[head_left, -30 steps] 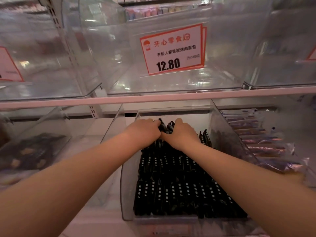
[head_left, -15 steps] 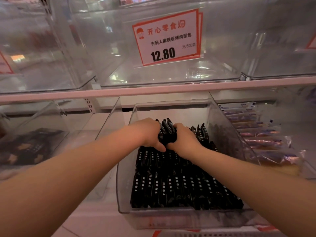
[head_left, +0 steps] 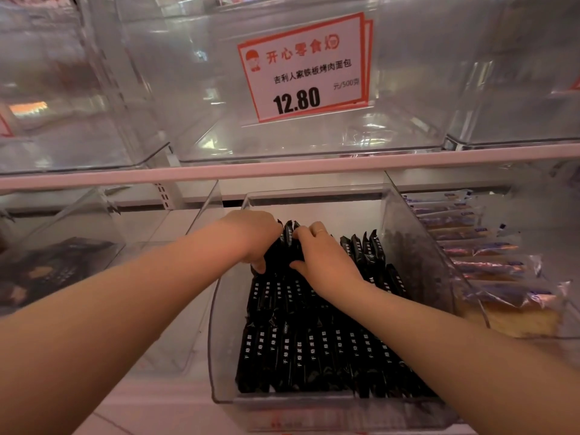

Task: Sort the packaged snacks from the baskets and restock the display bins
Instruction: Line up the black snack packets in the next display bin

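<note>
A clear plastic display bin (head_left: 221,315) on the lower shelf holds rows of black snack packets (head_left: 317,356) with white lettering, standing on edge. At the back of the bin a small bundle of black packets (head_left: 288,243) stands upright between my two hands. My left hand (head_left: 254,237) grips the bundle from the left with curled fingers. My right hand (head_left: 320,259) holds it from the right, thumb low and fingers over the packet tops. A few more upright packets (head_left: 365,249) stand to the right of my right hand.
The clear bin above (head_left: 408,133) carries a red-and-white price sign (head_left: 303,69) reading 12.80. To the right, another bin holds cake slices in clear wrappers (head_left: 489,268). A bin at the left (head_left: 53,271) shows dark packages. A pink shelf edge (head_left: 282,169) runs across.
Both hands with the bundle have drawn slightly toward the front of the bin, and my right hand's fingers have shifted over the packet tops. The camera has tilted a little.
</note>
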Demonstrator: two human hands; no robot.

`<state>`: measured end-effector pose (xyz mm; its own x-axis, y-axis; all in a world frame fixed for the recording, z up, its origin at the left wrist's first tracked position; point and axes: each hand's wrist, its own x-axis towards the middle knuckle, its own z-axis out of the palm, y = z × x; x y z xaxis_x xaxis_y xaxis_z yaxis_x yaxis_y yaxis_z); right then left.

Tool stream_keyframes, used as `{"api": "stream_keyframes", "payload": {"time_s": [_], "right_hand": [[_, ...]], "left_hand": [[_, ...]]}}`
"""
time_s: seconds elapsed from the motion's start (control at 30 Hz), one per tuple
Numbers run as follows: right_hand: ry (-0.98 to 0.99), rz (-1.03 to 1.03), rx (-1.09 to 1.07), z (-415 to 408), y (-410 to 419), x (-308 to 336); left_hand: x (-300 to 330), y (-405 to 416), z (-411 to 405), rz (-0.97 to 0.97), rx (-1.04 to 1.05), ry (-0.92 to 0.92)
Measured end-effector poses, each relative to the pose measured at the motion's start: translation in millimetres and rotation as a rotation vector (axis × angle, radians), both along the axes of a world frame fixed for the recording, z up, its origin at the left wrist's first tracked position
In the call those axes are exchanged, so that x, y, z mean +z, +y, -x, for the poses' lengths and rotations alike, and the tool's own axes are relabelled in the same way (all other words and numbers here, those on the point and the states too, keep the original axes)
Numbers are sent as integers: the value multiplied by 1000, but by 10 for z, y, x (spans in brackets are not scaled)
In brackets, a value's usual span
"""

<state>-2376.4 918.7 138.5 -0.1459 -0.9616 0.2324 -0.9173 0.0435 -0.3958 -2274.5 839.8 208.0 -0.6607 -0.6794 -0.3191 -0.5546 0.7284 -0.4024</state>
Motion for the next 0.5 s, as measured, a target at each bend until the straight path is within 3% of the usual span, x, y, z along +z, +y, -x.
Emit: {"api": "stream_keyframes", "payload": {"time_s": [0.17,0.5], "right_hand": [[10,80,-4,73,-88,26],[128,-166,170,142,153,211]], "left_hand": [[-54,-9,-21,130,-94,28],[-10,231,-108,183,-119,-4]]}}
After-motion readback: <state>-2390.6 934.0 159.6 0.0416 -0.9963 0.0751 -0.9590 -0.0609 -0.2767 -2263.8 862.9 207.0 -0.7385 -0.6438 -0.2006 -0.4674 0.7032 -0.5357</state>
